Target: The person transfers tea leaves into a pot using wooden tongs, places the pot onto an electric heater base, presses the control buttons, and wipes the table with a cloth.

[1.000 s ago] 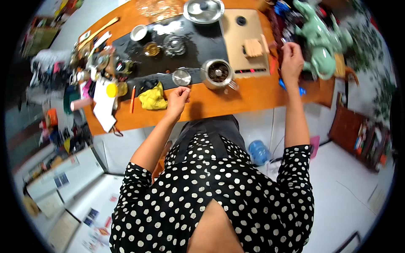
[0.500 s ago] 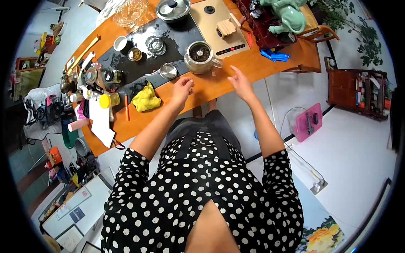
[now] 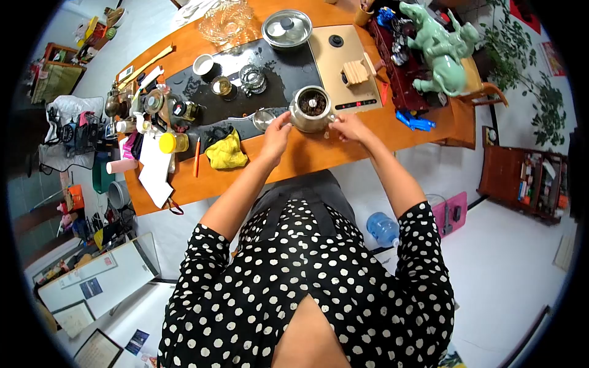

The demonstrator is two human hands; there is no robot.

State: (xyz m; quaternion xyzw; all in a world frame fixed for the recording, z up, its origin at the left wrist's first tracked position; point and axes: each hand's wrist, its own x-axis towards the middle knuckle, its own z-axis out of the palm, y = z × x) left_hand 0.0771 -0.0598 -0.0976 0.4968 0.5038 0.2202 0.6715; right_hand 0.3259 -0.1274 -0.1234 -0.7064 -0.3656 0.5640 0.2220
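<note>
A glass teapot stands lidless at the table's front edge, dark tea leaves visible inside around a pale central knob. My right hand has its fingers closed on the handle at the pot's right side. Close to the pot's left side is my left hand, thumb and forefinger apart; whether it touches the glass I cannot tell. Left of the pot lies a small round metal strainer with a long handle. A crumpled yellow cloth rests nearer the edge.
Behind the pot are a gold-coloured cooktop and a lidded pan. A black tea tray carries a white cup, an amber glass and a clear glass dish. A green elephant figurine stands at right.
My right hand has moved in to the teapot's handle and closed on it. My left hand has come nearer the pot's left side. The camera view has shifted.
</note>
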